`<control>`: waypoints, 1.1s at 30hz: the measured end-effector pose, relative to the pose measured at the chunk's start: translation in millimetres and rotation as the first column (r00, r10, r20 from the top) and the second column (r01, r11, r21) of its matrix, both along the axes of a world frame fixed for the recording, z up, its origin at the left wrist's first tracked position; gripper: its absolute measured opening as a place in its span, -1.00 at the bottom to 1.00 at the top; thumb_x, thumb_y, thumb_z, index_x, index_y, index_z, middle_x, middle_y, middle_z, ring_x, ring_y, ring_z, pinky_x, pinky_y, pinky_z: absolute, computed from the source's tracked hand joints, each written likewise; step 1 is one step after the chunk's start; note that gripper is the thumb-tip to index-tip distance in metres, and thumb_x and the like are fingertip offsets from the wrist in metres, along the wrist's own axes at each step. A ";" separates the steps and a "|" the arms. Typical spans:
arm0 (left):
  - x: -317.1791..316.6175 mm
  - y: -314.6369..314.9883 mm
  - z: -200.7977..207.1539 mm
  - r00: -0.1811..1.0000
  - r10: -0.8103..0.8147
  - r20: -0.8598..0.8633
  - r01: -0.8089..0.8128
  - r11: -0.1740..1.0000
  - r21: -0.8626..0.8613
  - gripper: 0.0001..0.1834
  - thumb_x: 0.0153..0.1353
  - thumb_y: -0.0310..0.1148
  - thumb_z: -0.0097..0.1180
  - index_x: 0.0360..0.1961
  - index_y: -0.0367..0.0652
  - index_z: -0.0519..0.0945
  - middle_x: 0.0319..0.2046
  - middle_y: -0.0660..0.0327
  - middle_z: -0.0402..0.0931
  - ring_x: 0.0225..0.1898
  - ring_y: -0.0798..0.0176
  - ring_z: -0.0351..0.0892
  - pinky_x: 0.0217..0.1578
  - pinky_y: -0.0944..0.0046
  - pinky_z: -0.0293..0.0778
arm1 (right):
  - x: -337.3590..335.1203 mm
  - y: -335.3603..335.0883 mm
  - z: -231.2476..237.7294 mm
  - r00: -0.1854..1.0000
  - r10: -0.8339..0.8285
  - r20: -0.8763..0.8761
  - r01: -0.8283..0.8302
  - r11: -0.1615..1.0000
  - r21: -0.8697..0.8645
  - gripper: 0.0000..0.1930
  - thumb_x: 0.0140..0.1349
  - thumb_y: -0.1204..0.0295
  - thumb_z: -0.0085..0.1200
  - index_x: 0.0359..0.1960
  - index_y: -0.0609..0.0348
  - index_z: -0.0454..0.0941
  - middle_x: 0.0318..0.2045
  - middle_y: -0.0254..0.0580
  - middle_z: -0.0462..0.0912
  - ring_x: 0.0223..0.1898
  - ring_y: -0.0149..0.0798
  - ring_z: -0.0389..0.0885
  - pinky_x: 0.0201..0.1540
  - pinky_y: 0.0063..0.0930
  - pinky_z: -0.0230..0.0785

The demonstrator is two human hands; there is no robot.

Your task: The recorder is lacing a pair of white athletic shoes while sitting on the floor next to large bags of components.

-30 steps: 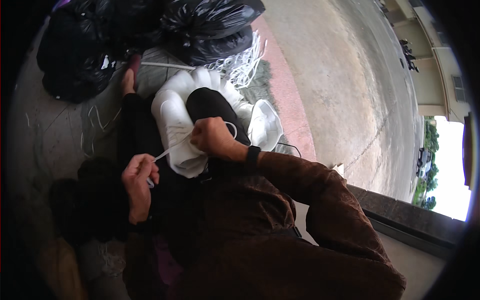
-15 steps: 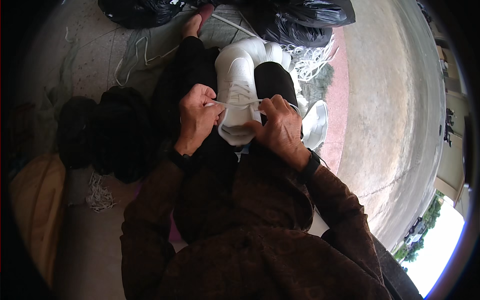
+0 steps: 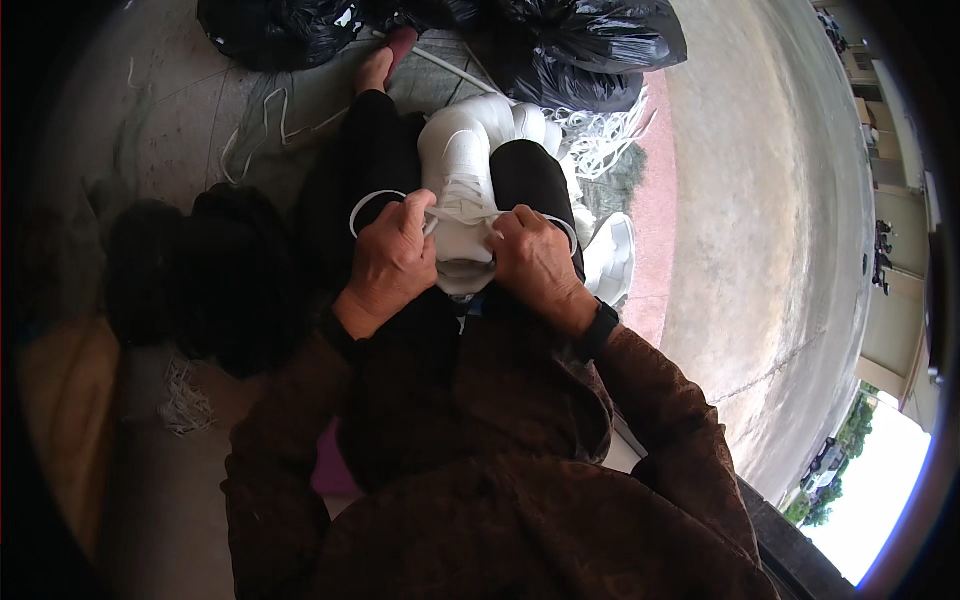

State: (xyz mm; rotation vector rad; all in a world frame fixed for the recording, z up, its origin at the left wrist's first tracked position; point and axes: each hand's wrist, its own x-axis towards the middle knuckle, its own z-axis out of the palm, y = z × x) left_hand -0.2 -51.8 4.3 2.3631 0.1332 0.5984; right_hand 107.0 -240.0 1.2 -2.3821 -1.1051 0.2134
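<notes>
Closely, both hands (image 3: 392, 252) (image 3: 537, 258) flank the shoe (image 3: 455, 155).

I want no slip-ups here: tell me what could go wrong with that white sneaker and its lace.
The white shoelace loops out past the left hand and right hand, so it might snag or twist.
The white sneaker lies beside the black-trousered right knee; uneven pulling could shift it.

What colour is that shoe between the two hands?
The shoe is white; it shows best in the head view.
</notes>
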 end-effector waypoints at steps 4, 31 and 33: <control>1.8 -2.4 -13.6 0.998 0.054 -0.024 -0.055 0.997 -0.057 -0.53 -0.02 -0.66 0.18 -0.04 -0.23 0.36 -0.48 0.07 0.54 -0.44 -0.03 0.60 -0.38 0.05 0.50 | 9.3 9.9 14.0 0.998 0.053 -0.021 -0.055 0.993 -0.107 -0.82 -0.04 0.53 0.21 -0.40 0.25 0.47 -0.39 0.05 0.56 -0.36 0.09 0.63 -0.31 -0.12 0.52; -4.5 17.3 -29.0 0.964 0.056 -0.261 -0.199 0.802 -0.564 -0.48 -0.20 -0.66 0.33 -0.18 -0.34 0.36 -0.51 0.09 0.61 -0.45 0.27 0.62 -0.45 0.25 0.50 | -37.7 61.2 -15.5 0.919 0.273 0.283 -0.220 0.953 -0.206 -0.84 0.13 0.48 0.07 -0.31 0.30 0.41 -0.38 0.04 0.55 -0.35 -0.02 0.64 -0.41 -0.24 0.54; -5.8 14.3 -29.2 0.972 0.118 -0.205 -0.202 0.864 -0.460 -0.53 -0.17 -0.64 0.32 -0.20 -0.33 0.38 -0.50 0.08 0.61 -0.46 0.24 0.62 -0.45 0.24 0.51 | -38.6 64.2 -19.2 0.908 0.280 0.311 -0.209 0.947 -0.243 -0.84 0.13 0.48 0.07 -0.31 0.31 0.41 -0.38 0.03 0.54 -0.34 -0.04 0.64 -0.41 -0.26 0.54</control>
